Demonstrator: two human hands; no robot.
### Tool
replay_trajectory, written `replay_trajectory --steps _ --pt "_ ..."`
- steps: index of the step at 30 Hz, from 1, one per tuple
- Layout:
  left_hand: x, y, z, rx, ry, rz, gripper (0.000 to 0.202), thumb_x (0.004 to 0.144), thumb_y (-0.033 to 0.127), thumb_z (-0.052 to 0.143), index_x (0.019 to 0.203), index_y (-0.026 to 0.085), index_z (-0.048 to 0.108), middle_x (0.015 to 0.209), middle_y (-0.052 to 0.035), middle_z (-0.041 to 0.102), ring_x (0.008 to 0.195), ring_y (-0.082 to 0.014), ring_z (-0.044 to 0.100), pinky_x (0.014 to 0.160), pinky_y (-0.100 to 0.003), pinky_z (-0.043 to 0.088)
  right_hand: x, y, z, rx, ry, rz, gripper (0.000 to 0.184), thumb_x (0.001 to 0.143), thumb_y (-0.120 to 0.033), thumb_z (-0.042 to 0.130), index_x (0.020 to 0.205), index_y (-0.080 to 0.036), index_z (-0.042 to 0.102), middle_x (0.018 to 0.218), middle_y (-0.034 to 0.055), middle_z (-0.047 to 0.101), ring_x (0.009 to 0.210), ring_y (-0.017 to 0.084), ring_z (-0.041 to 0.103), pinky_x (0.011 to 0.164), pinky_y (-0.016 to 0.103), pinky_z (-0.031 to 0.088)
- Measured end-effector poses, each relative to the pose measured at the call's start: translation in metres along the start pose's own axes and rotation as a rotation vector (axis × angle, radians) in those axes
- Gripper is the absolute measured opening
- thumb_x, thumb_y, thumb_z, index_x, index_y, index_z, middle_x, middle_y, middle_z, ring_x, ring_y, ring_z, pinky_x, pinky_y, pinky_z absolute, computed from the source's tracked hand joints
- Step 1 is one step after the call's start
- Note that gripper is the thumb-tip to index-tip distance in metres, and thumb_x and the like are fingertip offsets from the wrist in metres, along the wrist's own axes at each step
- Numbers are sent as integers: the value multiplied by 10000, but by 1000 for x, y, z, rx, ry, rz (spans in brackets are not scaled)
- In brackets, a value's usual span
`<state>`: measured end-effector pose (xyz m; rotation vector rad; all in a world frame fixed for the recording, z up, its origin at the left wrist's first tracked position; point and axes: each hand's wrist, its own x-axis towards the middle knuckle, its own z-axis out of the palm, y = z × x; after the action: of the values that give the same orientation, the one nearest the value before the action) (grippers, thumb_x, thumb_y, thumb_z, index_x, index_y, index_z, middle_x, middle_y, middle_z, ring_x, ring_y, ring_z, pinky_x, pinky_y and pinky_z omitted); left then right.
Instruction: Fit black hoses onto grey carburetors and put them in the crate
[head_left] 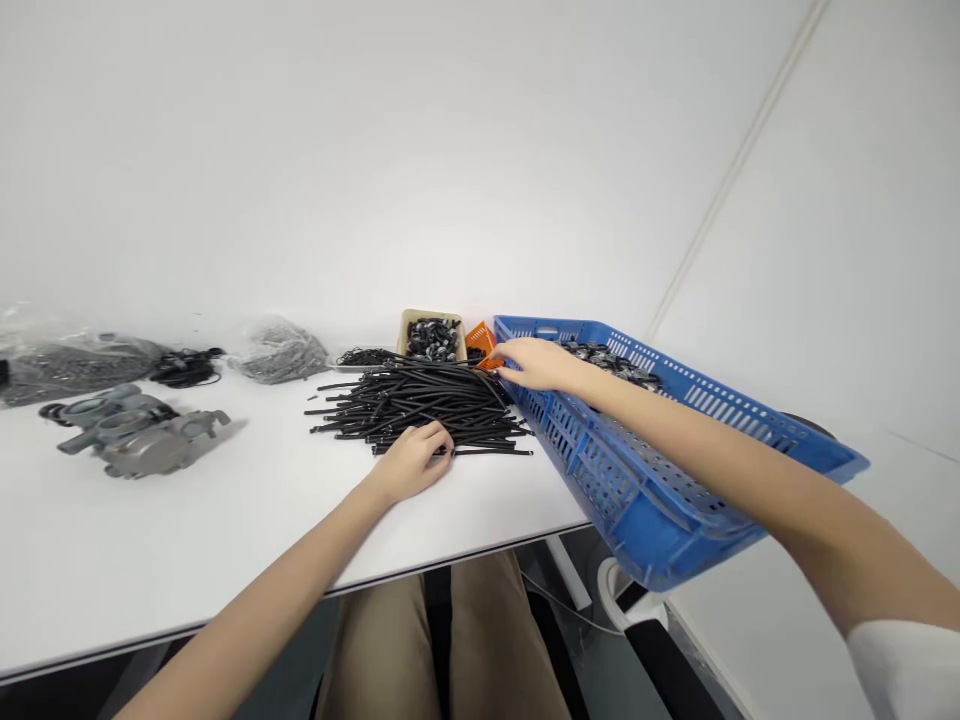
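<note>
A heap of thin black rubber tubes (427, 400) lies on the white table. My left hand (416, 462) rests at the near edge of this heap, its fingers curled closed. Something small and dark shows at its fingertips, but I cannot make out what it is. Beyond the heap's right end, my right hand (532, 362) reaches over a small orange basket (478, 338) holding small dark parts. Its fingers are slightly apart at the basket's edge, and I see nothing held in them. A cream tray (405, 322) of black and grey parts stands beside the orange basket.
A large blue crate (600, 470) with metal-and-black parts stands at the right, overhanging the table's front edge. Grey carburetor-like metal bodies (142, 430) sit at the left. Behind them lie clear bags of parts (277, 350) and a dark coil (184, 367), along the wall.
</note>
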<state>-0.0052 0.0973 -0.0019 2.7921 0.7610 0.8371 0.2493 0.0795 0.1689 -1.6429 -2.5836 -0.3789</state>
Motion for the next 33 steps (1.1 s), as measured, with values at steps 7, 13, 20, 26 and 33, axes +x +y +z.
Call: replay_trajectory --steps 7,13,20,26,33 --pt "-2 4 -3 33 11 -8 108 907 190 512 926 207 617 963 -34 661 899 -186 646 821 -335 420 130 -21 63 -24 -76 113 272 990 -257 550 1223 -171 661 1204 139 712 1121 267 676 951 416 538" --pt "-1 2 2 86 26 18 101 885 173 529 927 201 616 949 -20 678 860 -164 648 777 -320 401 183 -11 105 35 7 223 303 973 -339 628 1224 -170 637 1291 107 639 1135 243 645 968 469 551" --pt "-1 -2 1 90 30 41 89 900 191 530 933 196 612 957 -17 686 867 -146 646 777 -315 370 189 -3 111 308 270 328 76 895 -175 662 943 -128 698 1069 114 728 1026 236 686 955 420 540" --pt "-1 -2 -1 96 69 25 117 929 220 509 948 195 621 970 -20 686 917 -144 650 797 -317 372 136 -22 108 669 675 451 358 909 -261 504 1223 -120 606 1156 162 731 1031 247 726 902 410 592" --pt "-18 -6 -49 199 132 -76 139 942 280 517 937 219 642 987 -27 706 944 -155 656 871 -318 415 9 -95 136 1650 813 483 464 639 -507 873 927 -183 706 879 46 774 857 238 785 928 412 628"
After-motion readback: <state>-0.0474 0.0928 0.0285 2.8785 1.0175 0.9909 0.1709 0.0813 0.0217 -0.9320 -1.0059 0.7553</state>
